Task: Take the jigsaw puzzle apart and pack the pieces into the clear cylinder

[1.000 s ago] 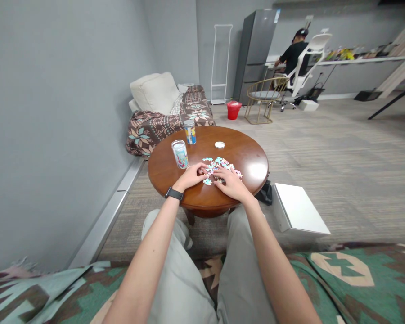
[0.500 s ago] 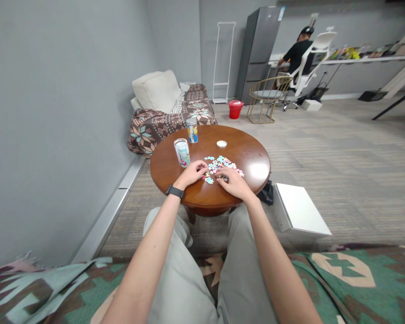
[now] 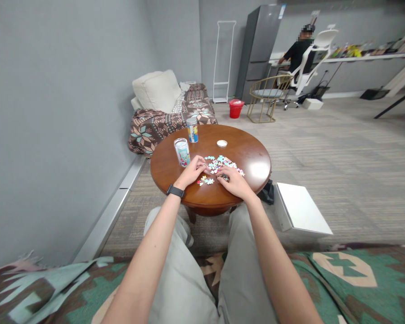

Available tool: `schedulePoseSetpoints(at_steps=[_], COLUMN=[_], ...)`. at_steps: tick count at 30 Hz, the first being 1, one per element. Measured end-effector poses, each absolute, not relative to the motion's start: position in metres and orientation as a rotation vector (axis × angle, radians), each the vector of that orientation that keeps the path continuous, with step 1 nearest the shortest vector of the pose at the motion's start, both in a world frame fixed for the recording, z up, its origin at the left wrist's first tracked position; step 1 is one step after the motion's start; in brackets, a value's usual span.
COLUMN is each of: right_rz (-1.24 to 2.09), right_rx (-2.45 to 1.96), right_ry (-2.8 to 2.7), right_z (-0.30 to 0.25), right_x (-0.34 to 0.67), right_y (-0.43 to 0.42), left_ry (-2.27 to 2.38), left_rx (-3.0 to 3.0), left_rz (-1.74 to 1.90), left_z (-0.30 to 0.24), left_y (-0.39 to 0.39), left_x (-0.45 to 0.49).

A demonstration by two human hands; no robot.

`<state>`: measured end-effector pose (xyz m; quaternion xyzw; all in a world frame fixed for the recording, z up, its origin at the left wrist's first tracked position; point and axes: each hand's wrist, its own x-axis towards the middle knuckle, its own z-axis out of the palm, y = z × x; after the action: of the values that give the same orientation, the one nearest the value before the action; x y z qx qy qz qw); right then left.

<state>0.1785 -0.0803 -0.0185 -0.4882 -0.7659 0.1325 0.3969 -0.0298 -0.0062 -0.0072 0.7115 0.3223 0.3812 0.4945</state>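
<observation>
The puzzle pieces (image 3: 222, 161) lie in a loose heap from the middle of the worktop (image 3: 256, 153) toward three o'clock, taking twelve as the side farthest from me. A smaller cluster (image 3: 209, 181) lies nearer me, toward six; I can't make out whether its parts interlock. My left grip (image 3: 194, 171) is at the heap's nine o'clock, thumb and fingers narrowly apart; my right grip (image 3: 233, 181) curls low over its five o'clock edge. Whether either pinches a piece is too small to see. I'd judge it best to spread the heap lightly with flat fingertips, lift single pieces by their edges, and keep my palms off the cluster. Farther out, the jar (image 3: 182, 155) is toward ten, the can (image 3: 193, 133) toward eleven, the lid (image 3: 222, 143) just past twelve.
</observation>
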Motion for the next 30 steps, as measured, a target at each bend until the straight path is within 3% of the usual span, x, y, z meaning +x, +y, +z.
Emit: schedulePoseSetpoints(at_steps=[9, 20, 25, 30], right_rz=[0.253, 0.086, 0.136, 0.164], right_rx=[-0.962, -1.021, -0.913, -1.096], right_ry=[-2.32, -2.353, -2.476, -2.405], right_z=[-0.005, 0.002, 0.001, -0.001], right_x=[0.17, 0.159, 0.139, 0.143], right_y=[-0.095, -0.099, -0.112, -0.099], left_ry=[0.824, 0.838, 0.813, 0.833], left_rx=[1.751, 1.589, 1.578, 1.623], left_rz=[0.858, 0.985, 0.947, 0.985], left_z=[-0.003, -0.004, -0.005, -0.006], left_y=[-0.006, -0.004, -0.001, 0.001], left_x=[-0.028, -0.028, -0.028, -0.03])
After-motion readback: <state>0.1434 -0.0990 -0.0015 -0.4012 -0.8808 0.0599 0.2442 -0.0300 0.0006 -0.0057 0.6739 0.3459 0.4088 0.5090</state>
